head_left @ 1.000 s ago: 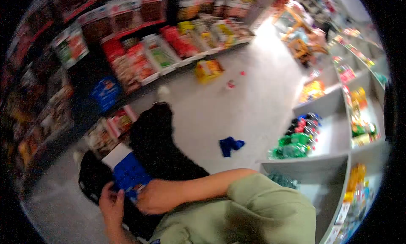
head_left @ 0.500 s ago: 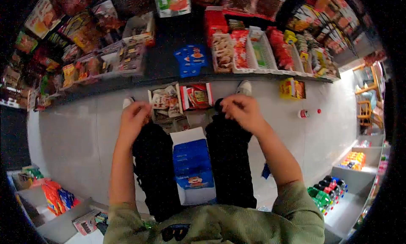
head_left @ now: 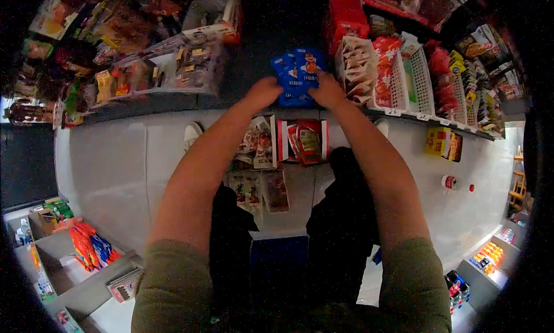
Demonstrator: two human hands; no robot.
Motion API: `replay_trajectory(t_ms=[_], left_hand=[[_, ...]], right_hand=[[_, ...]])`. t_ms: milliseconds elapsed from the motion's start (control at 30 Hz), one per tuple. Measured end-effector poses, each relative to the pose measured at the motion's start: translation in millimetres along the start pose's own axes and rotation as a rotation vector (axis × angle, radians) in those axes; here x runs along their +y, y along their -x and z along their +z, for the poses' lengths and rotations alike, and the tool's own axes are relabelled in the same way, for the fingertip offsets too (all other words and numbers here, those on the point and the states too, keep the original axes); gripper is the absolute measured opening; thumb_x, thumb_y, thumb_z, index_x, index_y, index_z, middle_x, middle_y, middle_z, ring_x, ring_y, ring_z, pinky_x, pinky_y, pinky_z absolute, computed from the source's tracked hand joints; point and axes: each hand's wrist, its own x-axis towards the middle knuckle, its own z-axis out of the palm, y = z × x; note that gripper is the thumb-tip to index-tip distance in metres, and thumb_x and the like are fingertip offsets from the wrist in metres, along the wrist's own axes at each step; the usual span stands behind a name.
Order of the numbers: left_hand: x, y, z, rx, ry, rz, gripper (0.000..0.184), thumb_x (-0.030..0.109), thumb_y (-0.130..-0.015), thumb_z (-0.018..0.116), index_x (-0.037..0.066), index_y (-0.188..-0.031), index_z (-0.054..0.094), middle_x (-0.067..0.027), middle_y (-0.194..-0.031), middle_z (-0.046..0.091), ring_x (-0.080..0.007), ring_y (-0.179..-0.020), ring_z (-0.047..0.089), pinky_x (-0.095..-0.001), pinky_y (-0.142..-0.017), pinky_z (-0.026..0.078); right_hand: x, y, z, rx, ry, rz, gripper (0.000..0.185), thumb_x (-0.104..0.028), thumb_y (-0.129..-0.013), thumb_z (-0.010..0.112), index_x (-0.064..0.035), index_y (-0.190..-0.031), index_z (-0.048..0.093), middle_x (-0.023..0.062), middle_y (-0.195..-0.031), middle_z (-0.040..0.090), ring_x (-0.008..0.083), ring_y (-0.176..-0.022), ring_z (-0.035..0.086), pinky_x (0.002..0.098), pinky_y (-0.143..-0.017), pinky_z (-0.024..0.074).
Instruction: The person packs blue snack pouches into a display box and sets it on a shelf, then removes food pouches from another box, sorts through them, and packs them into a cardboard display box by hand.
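Observation:
Several blue snack packets lie in an overlapping pile on the dark shelf. At the pile's lower left edge, my left hand is closed, its fingertips against the packets. My right hand grips the pile from the right, with thumb and fingers at the packets' edges. The undersides of the packets and some fingertips are hidden. Below my hands, a box of red packets stands on the floor beside a box of pale packets. A blue box sits in shadow between my legs.
White baskets of snacks line the shelf at right, next to a red box. Clear bins stand at left. On the floor are a yellow box, a bottle and flat packets.
Both hands have moved forward from above my knees to the blue snack packets on the shelf. My view has shifted, and the blue box is now darker and lower in it.

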Motion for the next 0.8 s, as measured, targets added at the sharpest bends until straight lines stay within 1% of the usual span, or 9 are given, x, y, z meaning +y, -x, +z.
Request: replay_trajectory(t_ms=[100,200,267,333,433,500,567,700,800], left_hand=[[-31.1,-52.1,35.5,0.047,-0.010,0.162,0.039,0.022,-0.075,0.058,0.002,-0.108,0.057,-0.0182,-0.106,0.061,-0.0316,-0.094,0.060,-0.0382,-0.082,0.046],[-21.1,-60.8,47.6,0.206,0.083,-0.046,0.046,0.022,-0.073,0.059,0.000,-0.113,0.054,-0.0199,-0.109,0.059,-0.0305,-0.098,0.059,-0.0374,-0.083,0.045],[10.6,-39.1,34.0,0.330,0.344,-0.240,0.046,0.023,-0.072,0.061,-0.002,-0.110,0.056,-0.0209,-0.107,0.060,-0.0311,-0.097,0.060,-0.0384,-0.082,0.046],[5.7,-45.1,34.6,0.295,0.300,-0.198,0.044,0.023,-0.072,0.062,-0.003,-0.108,0.057,-0.0213,-0.106,0.061,-0.0312,-0.096,0.060,-0.0383,-0.081,0.046],[-0.4,-56.2,35.1,0.260,0.251,-0.114,0.042,0.025,-0.073,0.064,-0.003,-0.103,0.060,-0.0217,-0.104,0.061,-0.0317,-0.093,0.061,-0.0375,-0.079,0.047],[0.7,-58.9,37.7,0.256,0.244,-0.076,0.041,0.027,-0.074,0.065,-0.003,-0.101,0.061,-0.0217,-0.104,0.061,-0.0319,-0.091,0.061,-0.0368,-0.078,0.048],[6.6,-59.5,38.2,0.174,0.349,-0.233,0.045,0.028,-0.076,0.065,-0.004,-0.107,0.058,-0.0227,-0.104,0.060,-0.0321,-0.089,0.062,-0.0373,-0.077,0.048],[30.5,-38.2,41.1,0.166,0.570,-0.220,0.050,0.026,-0.076,0.067,-0.003,-0.114,0.051,-0.0221,-0.106,0.059,-0.0319,-0.093,0.060,-0.0379,-0.078,0.048],[28.7,-45.7,45.2,0.328,0.615,-0.083,0.053,0.020,-0.076,0.067,-0.002,-0.119,0.045,-0.0207,-0.108,0.057,-0.0306,-0.095,0.058,-0.0377,-0.079,0.047]], right_hand=[[19.3,-26.5,22.1,-0.025,-0.082,-0.012,0.067,-0.026,-0.072,0.066,-0.0072,-0.131,0.039,0.0248,-0.119,0.050,0.0389,-0.112,0.048,0.0413,-0.094,0.0408],[18.1,-33.7,25.0,-0.052,-0.140,0.032,0.068,-0.028,-0.071,0.066,-0.0113,-0.131,0.040,0.0250,-0.118,0.051,0.0392,-0.114,0.046,0.0423,-0.094,0.0400],[11.8,-30.8,24.3,-0.064,-0.114,0.049,0.067,-0.030,-0.071,0.066,-0.0133,-0.131,0.041,0.0252,-0.117,0.052,0.0394,-0.114,0.046,0.0430,-0.095,0.0395],[7.9,-28.6,24.8,0.034,-0.031,-0.023,0.064,-0.036,-0.070,0.065,-0.0158,-0.128,0.046,0.0245,-0.114,0.055,0.0402,-0.115,0.045,0.0436,-0.095,0.0386],[0.5,-24.6,20.7,-0.023,0.019,-0.084,0.060,-0.041,-0.070,0.063,-0.0165,-0.124,0.051,0.0226,-0.116,0.055,0.0415,-0.115,0.044,0.0447,-0.096,0.0377],[-1.3,-26.4,24.2,-0.022,0.020,-0.084,0.058,-0.039,-0.071,0.064,-0.0160,-0.122,0.053,0.0221,-0.116,0.055,0.0401,-0.113,0.046,0.0433,-0.094,0.0390],[0.3,-28.2,28.4,-0.020,0.022,-0.087,0.055,-0.037,-0.071,0.064,-0.0154,-0.121,0.054,0.0216,-0.116,0.056,0.0387,-0.111,0.049,0.0419,-0.093,0.0403],[2.1,-26.4,30.4,-0.013,-0.361,-0.099,0.048,-0.029,-0.072,0.065,-0.0099,-0.115,0.057,0.0198,-0.107,0.060,0.0297,-0.098,0.058,0.0343,-0.087,0.0440],[-1.6,-27.1,28.7,-0.015,-0.516,-0.113,0.047,-0.025,-0.073,0.066,-0.0051,-0.115,0.056,0.0169,-0.102,0.061,0.0249,-0.095,0.059,0.0323,-0.085,0.0444]])
